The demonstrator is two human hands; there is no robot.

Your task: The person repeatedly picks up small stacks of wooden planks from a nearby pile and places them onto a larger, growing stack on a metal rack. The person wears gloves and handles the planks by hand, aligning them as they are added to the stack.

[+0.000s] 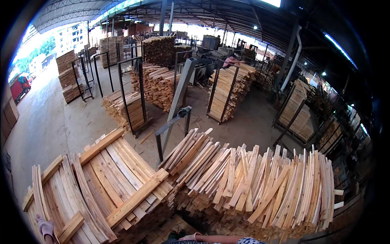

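Note:
My left hand [44, 225], in a pale pinkish glove, rests at the lower left on a stack of wooden boards [107, 162]. Its fingers look stretched out over the narrow strips, gripping nothing I can see. A short wooden block [70, 227] lies just right of it, and thicker crosspieces [138, 198] lie over the boards. Low in the middle, my right hand [189, 237], also gloved, is held close to my body with its fingers mostly hidden. In front of it and to the right spreads a pile of loose wood strips [243, 179].
A grey metal post [178, 99] and a dark frame [172, 122] rise behind the two piles. Racked wood stacks [229, 91] stand across the concrete floor [87, 118]. Another person [231, 61] works behind one stack. A red vehicle [19, 87] is at far left.

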